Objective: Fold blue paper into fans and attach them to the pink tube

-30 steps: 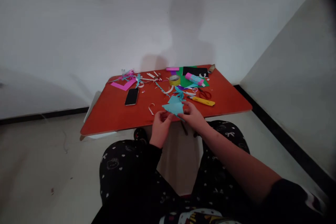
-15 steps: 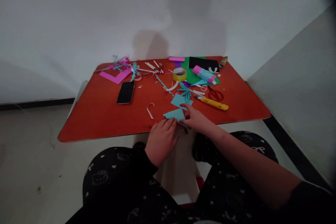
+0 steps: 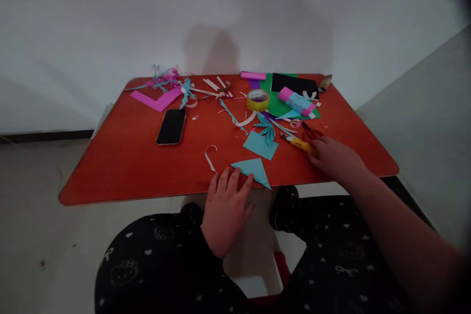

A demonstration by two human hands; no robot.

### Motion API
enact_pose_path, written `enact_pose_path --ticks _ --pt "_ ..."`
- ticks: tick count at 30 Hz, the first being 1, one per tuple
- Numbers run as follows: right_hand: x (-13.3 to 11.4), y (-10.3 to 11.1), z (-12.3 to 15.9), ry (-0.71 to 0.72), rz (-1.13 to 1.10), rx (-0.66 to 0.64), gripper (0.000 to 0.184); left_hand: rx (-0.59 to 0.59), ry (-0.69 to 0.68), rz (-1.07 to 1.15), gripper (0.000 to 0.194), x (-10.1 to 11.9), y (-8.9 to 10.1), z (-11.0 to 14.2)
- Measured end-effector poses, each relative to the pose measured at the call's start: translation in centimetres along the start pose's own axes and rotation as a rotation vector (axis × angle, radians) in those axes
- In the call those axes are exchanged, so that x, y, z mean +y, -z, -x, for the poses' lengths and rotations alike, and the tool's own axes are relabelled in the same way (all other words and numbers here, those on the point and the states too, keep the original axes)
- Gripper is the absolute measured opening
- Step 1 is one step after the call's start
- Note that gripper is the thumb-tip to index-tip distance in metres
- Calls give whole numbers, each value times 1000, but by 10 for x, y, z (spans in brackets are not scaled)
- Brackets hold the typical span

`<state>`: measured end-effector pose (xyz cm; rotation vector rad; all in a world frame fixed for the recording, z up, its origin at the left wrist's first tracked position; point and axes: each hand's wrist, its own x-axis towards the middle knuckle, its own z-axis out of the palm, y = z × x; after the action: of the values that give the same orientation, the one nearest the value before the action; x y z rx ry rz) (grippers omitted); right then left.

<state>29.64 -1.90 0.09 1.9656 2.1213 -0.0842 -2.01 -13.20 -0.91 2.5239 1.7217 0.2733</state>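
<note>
My left hand [image 3: 228, 201] lies flat at the table's near edge, fingers stretched out, fingertips on the folded edge of a light-blue paper triangle [image 3: 258, 170]. To the right, my right hand [image 3: 336, 159] reaches over the handle end of a yellow utility knife [image 3: 300, 144]. Its fingertips also meet the handles of red scissors [image 3: 312, 132]; whether they grip either tool is hidden. A flat light-blue paper piece [image 3: 260, 145] lies just beyond the triangle. Behind that sits a pleated light-blue paper fan [image 3: 267, 128].
On the red table [image 3: 121, 167] are a black phone [image 3: 171, 126], a tape roll [image 3: 258, 100], a pink-and-blue paper roll [image 3: 297, 101] and a curled white strip [image 3: 209, 158]. Black paper [image 3: 292, 84] lies over green sheets at the back. Scraps and a pink paper corner [image 3: 158, 103] lie back left.
My right hand has left the blue triangle and moved right to the knife and scissors. My left hand stays at the triangle, which now shows more fully. The view has shifted slightly.
</note>
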Motion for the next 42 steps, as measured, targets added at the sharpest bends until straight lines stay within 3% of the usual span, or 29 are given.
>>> enact_pose_path --ticks 6,9,15,18,35,42 --pt "-5 20 29 -148 -96 -53 32 -32 21 -2 62 -3 0 1" --pt "-24 31 48 -122 -216 -101 28 -68 22 0 65 -3 2 -1" --pt "-99 36 57 284 -352 -211 30 -91 11 -28 64 2 9 -6" --pt "-118 36 52 332 -277 -227 32 -88 27 -24 63 4 11 -6" --pt "-118 45 40 462 -157 -193 33 -81 40 5 59 -1 8 -4" --pt "-121 50 38 430 -87 -215 34 -90 15 -3 53 -1 7 -5"
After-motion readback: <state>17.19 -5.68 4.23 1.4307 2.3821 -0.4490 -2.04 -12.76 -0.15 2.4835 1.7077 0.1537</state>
